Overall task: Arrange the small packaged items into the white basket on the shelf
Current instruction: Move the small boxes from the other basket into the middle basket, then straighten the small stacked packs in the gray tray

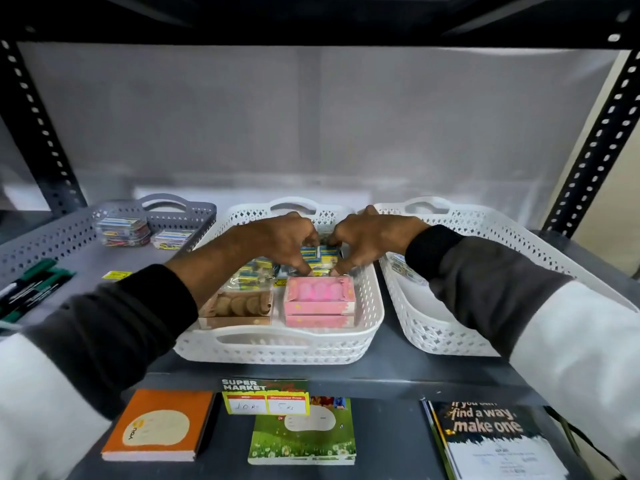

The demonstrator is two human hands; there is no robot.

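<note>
A white basket (372, 306) stands in the middle of the grey shelf. Both hands reach into its far half. My left hand (280, 239) and my right hand (367, 237) pinch a small blue-and-yellow packet (320, 254) from either side, fingertips curled down onto it. More blue-and-yellow packets (254, 273) lie just left of it inside the basket. At the basket's near end sit a pink box (320, 299) and a clear box of brown biscuits (239, 306). The basket's far interior is hidden by my hands.
A grey basket (52, 237) on the left holds small packets (123, 230) and green markers (31, 289). A second white basket (446, 327) stands at the right. A price tag (266, 396) hangs on the shelf edge; notebooks (159, 424) lie on the shelf below.
</note>
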